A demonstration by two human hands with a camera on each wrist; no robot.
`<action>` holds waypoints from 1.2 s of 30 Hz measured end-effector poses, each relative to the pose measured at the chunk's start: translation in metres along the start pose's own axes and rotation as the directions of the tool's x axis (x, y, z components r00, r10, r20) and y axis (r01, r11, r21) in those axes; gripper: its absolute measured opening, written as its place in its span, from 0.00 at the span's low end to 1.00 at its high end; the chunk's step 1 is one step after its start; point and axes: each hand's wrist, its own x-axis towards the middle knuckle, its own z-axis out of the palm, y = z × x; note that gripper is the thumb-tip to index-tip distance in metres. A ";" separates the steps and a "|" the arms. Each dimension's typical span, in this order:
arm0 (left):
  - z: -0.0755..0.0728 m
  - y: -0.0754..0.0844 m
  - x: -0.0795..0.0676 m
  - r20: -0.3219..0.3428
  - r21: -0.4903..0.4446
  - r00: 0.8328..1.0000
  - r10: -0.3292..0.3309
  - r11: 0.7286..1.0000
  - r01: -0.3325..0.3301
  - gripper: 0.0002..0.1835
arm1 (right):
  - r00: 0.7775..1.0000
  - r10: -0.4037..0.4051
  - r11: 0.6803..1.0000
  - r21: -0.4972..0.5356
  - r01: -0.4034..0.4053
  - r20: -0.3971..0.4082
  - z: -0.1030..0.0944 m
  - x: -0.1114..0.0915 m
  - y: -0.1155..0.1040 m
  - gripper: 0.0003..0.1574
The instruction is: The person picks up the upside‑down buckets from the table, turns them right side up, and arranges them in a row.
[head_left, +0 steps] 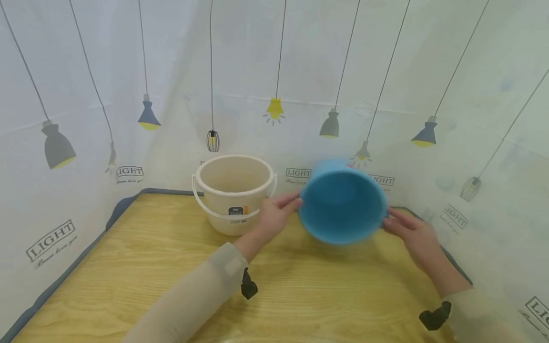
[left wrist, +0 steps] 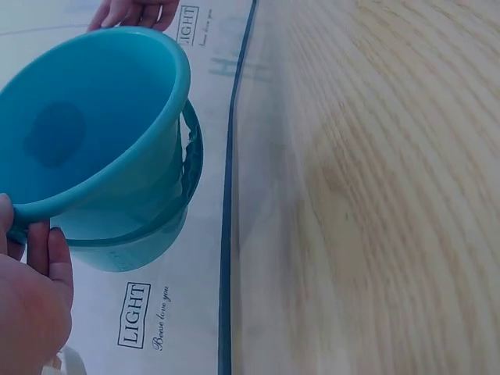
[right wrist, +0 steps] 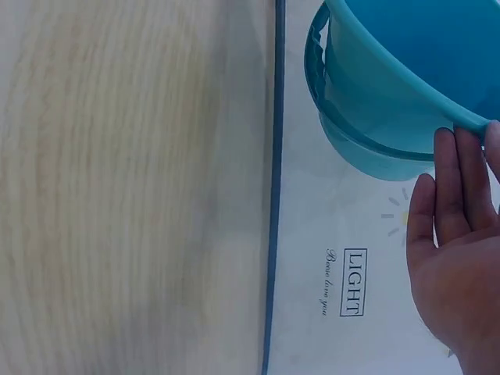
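Note:
Between both hands a blue bucket (head_left: 343, 209) is held up off the table, tilted so its opening faces me. My left hand (head_left: 274, 216) pinches the rim on its left side, thumb against the edge and fingers beneath, as the left wrist view shows. On the opposite side my right hand (head_left: 413, 236) grips the rim with thumb above and fingers behind the wall. The bucket's blue handle (left wrist: 191, 152) hangs down along its outer side. A cream bucket (head_left: 233, 190) stands upright just left of the blue one, partly behind my left hand.
The wooden table (head_left: 171, 267) extends in front of me with a dark blue edge (head_left: 77, 267). White sheeting (head_left: 249, 57) printed with hanging lamps encloses the back and sides. The cream bucket's white handle (head_left: 206, 207) hangs across its front, over a dark label (head_left: 236, 211).

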 end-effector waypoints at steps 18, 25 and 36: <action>-0.024 0.006 0.002 0.286 0.345 0.945 0.159 0.903 -0.256 0.42 | 0.970 -0.238 0.968 -0.068 0.240 0.042 -0.015 0.004 -0.011 0.40; -0.030 0.013 0.003 0.322 0.349 0.934 0.153 0.898 -0.267 0.44 | 0.964 -0.265 0.955 -0.130 0.266 0.021 -0.016 0.002 -0.009 0.38; -0.033 0.019 0.003 0.376 0.251 0.917 0.131 0.939 -0.236 0.49 | 0.969 -0.227 0.972 0.084 0.219 0.102 -0.007 0.004 -0.021 0.39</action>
